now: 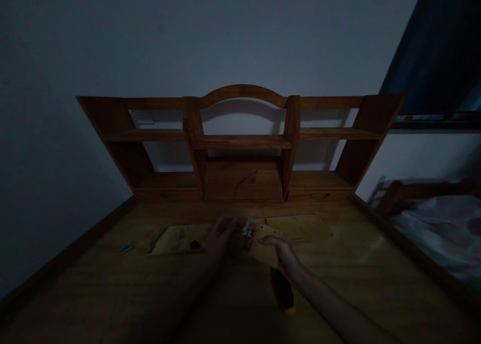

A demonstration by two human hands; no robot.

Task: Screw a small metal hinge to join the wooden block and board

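Observation:
In the dim light, my right hand (281,253) grips a light wooden board (264,253), thumb across its face and small dark holes near its upper edge. A silvery metal hinge (247,228) sits at the board's left edge. My left hand (222,233) is curled at the hinge's left side, its fingertips closed on it, though shadow blurs them. Below my right hand, a black tool handle with a yellow end (283,291) lies on the tabletop. Another wooden piece (176,236) with a dark hole lies left of my left hand.
A flat board (304,226) lies behind my right hand. Thin metal pieces (127,246) are at the left on the wooden desk (124,289). A wooden shelf unit (242,142) stands along the back. Beyond the right edge is something covered in pale plastic (443,223).

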